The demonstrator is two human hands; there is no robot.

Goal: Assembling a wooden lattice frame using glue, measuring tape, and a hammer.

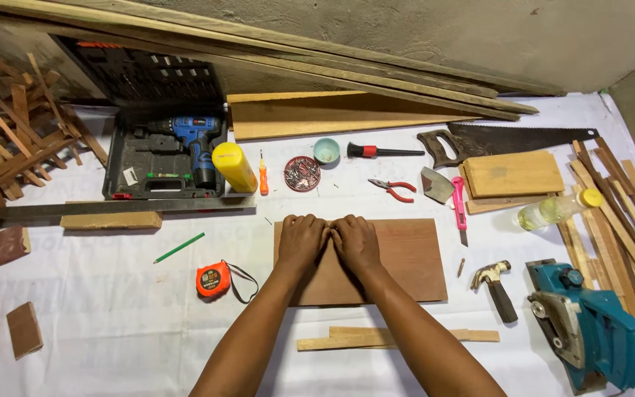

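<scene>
Blue drill (194, 143), handsaw (508, 140), hammer (497, 287), red pliers (394, 189), orange tape measure (213, 280).

A flat, rectangular reddish-brown wooden board (398, 261) lies face-up on a white cloth-covered work surface, its long edges running left to right, with two hands resting side by side, palms down, on its upper left portion.
</scene>
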